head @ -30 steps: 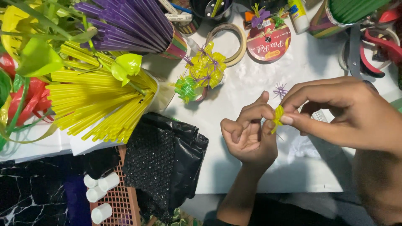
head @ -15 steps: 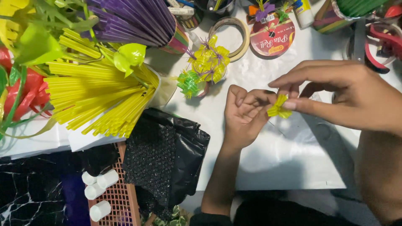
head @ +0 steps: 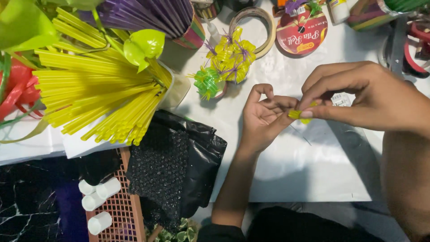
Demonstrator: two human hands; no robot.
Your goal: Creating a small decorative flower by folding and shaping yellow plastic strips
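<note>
Pinching yellow strip between left hand and right hand, both grips clamped; slack pinch risks unfolding, dropping onto counter.

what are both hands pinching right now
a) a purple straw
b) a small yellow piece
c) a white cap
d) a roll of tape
b: the left hand and right hand meet fingertip to fingertip on a small yellow piece.
</note>
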